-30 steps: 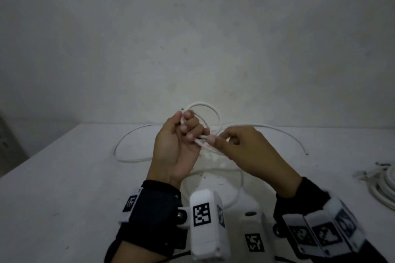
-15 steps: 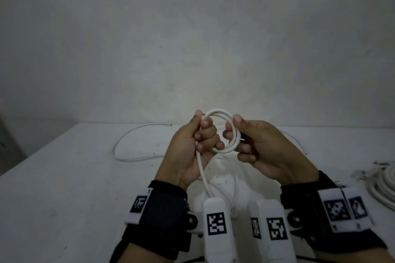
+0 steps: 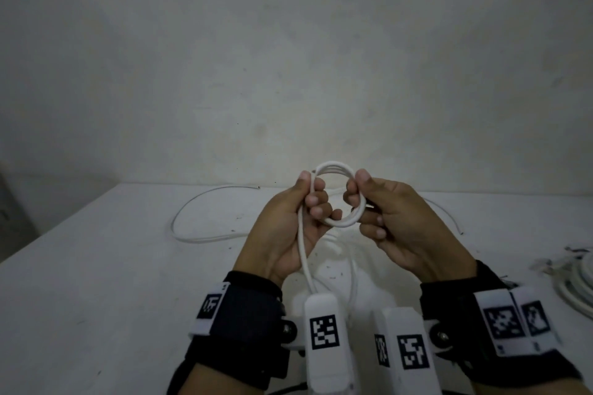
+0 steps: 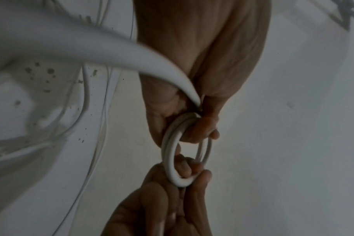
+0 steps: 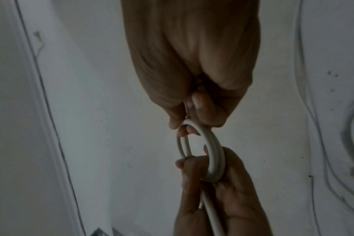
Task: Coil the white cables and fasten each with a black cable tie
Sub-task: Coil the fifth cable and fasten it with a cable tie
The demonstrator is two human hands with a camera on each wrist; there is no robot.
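Observation:
A white cable wound into a small coil (image 3: pixel 335 166) of several turns is held up above the table between both hands. My left hand (image 3: pixel 313 192) grips the coil's left side, thumb up. My right hand (image 3: pixel 356 189) pinches its right side. A loose length of the cable (image 3: pixel 303 261) runs from my left palm down to the table. In the left wrist view the coil (image 4: pixel 169 153) stands edge-on between the left hand (image 4: pixel 192 127) and the right hand (image 4: pixel 172 199). The right wrist view shows the coil (image 5: pixel 214 153) the same way.
A loose white cable (image 3: pixel 199 236) curves over the white table (image 3: pixel 96 282) at the left, and another cable end (image 3: pixel 449 218) lies at the right. A bundle of coiled white cables (image 3: pixel 574 285) sits at the right edge. A bare wall stands behind.
The right hand has moved from pinching the cable low beside the left fingers to gripping the coil's right side. The loops have drawn into a smaller, tighter coil held slightly nearer.

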